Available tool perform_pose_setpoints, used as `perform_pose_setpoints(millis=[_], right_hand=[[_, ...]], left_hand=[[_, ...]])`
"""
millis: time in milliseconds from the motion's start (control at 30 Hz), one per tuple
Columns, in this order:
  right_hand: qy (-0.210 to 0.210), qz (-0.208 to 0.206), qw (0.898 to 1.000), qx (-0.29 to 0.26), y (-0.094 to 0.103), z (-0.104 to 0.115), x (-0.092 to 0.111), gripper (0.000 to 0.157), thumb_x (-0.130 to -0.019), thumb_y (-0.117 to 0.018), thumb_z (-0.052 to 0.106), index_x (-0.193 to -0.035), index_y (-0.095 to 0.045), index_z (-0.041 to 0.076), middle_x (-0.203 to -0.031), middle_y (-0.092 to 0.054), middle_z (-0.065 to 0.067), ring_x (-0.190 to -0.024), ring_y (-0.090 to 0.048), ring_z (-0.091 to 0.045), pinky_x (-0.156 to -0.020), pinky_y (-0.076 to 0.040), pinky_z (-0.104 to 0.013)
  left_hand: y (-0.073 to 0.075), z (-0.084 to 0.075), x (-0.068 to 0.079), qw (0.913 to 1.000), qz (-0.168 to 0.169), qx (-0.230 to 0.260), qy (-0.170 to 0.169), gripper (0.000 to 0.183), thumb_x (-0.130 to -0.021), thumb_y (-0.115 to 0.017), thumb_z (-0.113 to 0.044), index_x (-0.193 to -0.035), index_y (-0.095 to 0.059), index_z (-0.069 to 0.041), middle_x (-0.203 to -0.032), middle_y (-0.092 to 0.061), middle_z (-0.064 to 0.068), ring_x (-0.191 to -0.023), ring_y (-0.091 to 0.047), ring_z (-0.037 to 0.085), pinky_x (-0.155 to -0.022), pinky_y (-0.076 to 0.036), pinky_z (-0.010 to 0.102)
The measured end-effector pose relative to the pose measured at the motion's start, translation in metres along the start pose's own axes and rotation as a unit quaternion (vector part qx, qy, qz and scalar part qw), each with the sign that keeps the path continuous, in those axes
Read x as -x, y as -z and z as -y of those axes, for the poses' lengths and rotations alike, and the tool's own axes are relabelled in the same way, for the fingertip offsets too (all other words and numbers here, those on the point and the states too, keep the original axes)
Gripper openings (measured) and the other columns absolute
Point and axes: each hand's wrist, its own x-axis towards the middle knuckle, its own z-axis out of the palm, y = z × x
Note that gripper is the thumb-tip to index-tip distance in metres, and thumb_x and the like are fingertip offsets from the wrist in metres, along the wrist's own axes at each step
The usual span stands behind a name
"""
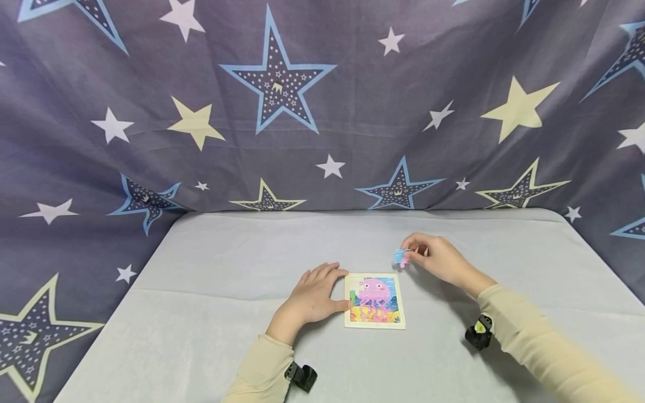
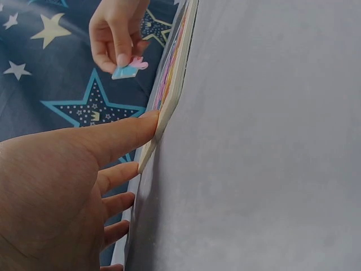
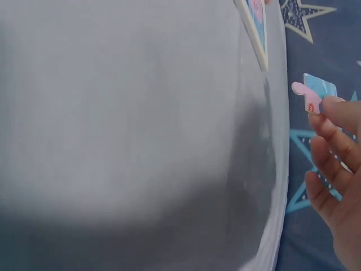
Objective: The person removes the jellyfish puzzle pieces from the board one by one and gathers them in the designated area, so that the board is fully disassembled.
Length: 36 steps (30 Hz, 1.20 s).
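Grey cloth (image 1: 211, 257), pink-and-blue puzzle piece (image 3: 317, 89).

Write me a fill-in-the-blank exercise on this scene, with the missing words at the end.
1. The right hand pinches a puzzle piece coloured pink and ____.
2. In the head view, the left hand touches the ____ side of the puzzle board.
3. The backdrop is printed with many ____.

Missing words: blue; left; stars.
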Motion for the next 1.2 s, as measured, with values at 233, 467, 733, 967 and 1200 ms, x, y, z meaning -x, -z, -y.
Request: perform_pose_setpoints(millis=[233, 467, 733, 967, 1200], right_hand=[[-0.013, -0.005, 1.000, 0.005, 0.012, -0.017, 0.002, 0.007, -0.097, -0.072, 0.011, -0.104, -0.073, 0.010, -0.087, -0.072, 0.000, -0.074, -0.059, -0.012, -0.067, -0.051, -0.025], [-0.037, -0.017, 0.999, 0.002, 0.021, -0.034, 0.006, 0.007, -0.097, -0.072, 0.009, -0.104, -0.073, 0.008, -0.088, -0.072, -0.005, -0.073, -0.057, -0.012, -0.062, -0.048, -0.024], [-0.062, -0.019, 0.998, -0.011, 0.025, -0.046, 0.004, 0.011, -0.098, -0.071, 0.008, -0.107, -0.074, 0.004, -0.090, -0.072, -0.009, -0.075, -0.060, -0.014, -0.062, -0.050, -0.023], [-0.073, -0.018, 0.997, -0.013, 0.026, -0.052, 0.000, 0.013, -0.099, -0.070, 0.010, -0.109, -0.074, 0.002, -0.092, -0.075, -0.010, -0.079, -0.062, -0.014, -0.066, -0.051, -0.022], [-0.088, -0.006, 0.996, -0.031, 0.027, -0.055, -0.005, 0.016, -0.100, -0.068, 0.009, -0.112, -0.073, -0.001, -0.094, -0.076, -0.012, -0.078, -0.065, -0.014, -0.061, -0.051, -0.022]], left_hand=[[0.000, 0.001, -0.001, 1.0000, -0.001, 0.001, 0.000, 0.069, -0.094, -0.073, -0.042, -0.153, -0.049, -0.016, -0.168, -0.034, 0.011, -0.158, -0.023, 0.036, -0.130, -0.012, 0.059], [-0.001, 0.001, -0.002, 1.0000, 0.000, 0.004, 0.001, 0.070, -0.094, -0.072, -0.045, -0.154, -0.048, -0.017, -0.169, -0.032, 0.009, -0.159, -0.022, 0.035, -0.130, -0.011, 0.058], [0.005, -0.004, 0.002, 1.0000, 0.009, -0.001, 0.002, 0.070, -0.094, -0.072, -0.043, -0.154, -0.048, -0.015, -0.168, -0.033, 0.011, -0.158, -0.024, 0.036, -0.130, -0.014, 0.059], [0.007, -0.007, 0.005, 1.0000, 0.005, 0.000, 0.002, 0.069, -0.094, -0.073, -0.043, -0.152, -0.049, -0.015, -0.167, -0.035, 0.011, -0.157, -0.026, 0.035, -0.129, -0.016, 0.059], [0.007, -0.006, 0.005, 1.0000, 0.004, -0.001, 0.002, 0.070, -0.093, -0.073, -0.043, -0.152, -0.049, -0.015, -0.167, -0.035, 0.011, -0.157, -0.026, 0.035, -0.129, -0.016, 0.059]])
